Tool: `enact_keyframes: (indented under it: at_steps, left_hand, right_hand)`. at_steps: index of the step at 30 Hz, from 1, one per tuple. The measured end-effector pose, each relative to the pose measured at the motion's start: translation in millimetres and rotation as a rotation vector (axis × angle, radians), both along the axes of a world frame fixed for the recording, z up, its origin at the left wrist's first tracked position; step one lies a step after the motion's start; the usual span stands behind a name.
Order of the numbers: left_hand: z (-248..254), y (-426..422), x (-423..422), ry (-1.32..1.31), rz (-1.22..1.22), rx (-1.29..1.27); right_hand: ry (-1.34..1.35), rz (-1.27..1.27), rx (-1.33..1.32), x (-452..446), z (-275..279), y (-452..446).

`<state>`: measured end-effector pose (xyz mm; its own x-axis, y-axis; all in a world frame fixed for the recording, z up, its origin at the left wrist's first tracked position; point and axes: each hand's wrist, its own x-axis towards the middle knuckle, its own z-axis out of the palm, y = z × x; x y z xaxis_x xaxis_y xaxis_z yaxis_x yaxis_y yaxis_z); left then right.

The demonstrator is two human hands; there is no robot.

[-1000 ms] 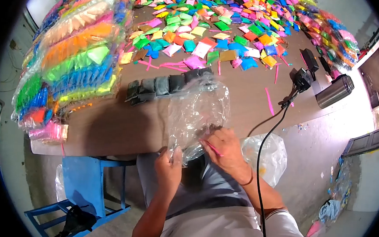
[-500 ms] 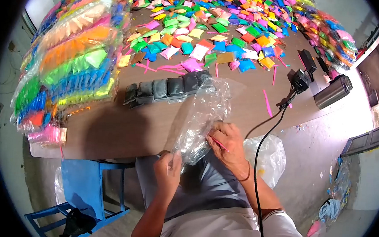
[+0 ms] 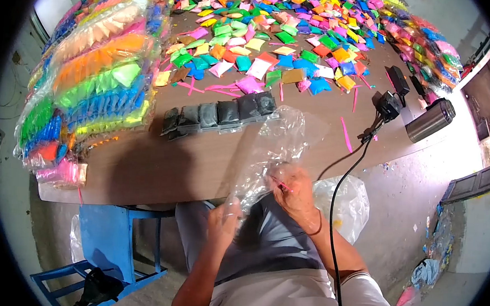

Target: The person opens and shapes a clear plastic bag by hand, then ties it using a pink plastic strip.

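Note:
A clear plastic bag [image 3: 277,138] stretches from my lap up over the front edge of the table. Its near end is pinched in my left hand [image 3: 224,222]. My right hand [image 3: 294,195] is closed at the bag's right side, with a thin pink strip [image 3: 282,184] sticking out of its fingers. Blur hides the exact fingertips of that hand. Just beyond the bag lies a row of black packets [image 3: 228,112], side by side on the table.
Colourful small packets [image 3: 257,44] cover the far table [image 3: 142,175]. Bagged packets [image 3: 101,71] are stacked at left. A steel flask [image 3: 431,120], a black adapter [image 3: 388,104] and its cable lie at right. A blue chair [image 3: 105,237] stands at lower left.
Both hands have shifted slightly, the left one to the right and the right one a little downward. The clear bag has moved slightly right and opened out flatter.

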<state>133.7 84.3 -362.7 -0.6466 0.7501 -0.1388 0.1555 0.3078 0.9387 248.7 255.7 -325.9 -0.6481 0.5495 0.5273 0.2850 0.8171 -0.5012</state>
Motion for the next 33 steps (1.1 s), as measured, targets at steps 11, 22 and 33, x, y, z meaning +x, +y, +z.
enact_keyframes:
  at_steps: [11, 22, 33]
  left_hand:
    - [8, 17, 5, -0.423, 0.251, 0.119]
    - [11, 19, 8, -0.582, 0.282, 0.125]
    - [13, 15, 9, -0.614, 0.277, 0.163]
  right_hand:
    - [-0.069, -0.024, -0.055, 0, -11, 16]
    - [0.009, 0.215, 0.157, -6, 9, 20]
    - [-0.080, 0.143, -0.313, -5, 20, 43]
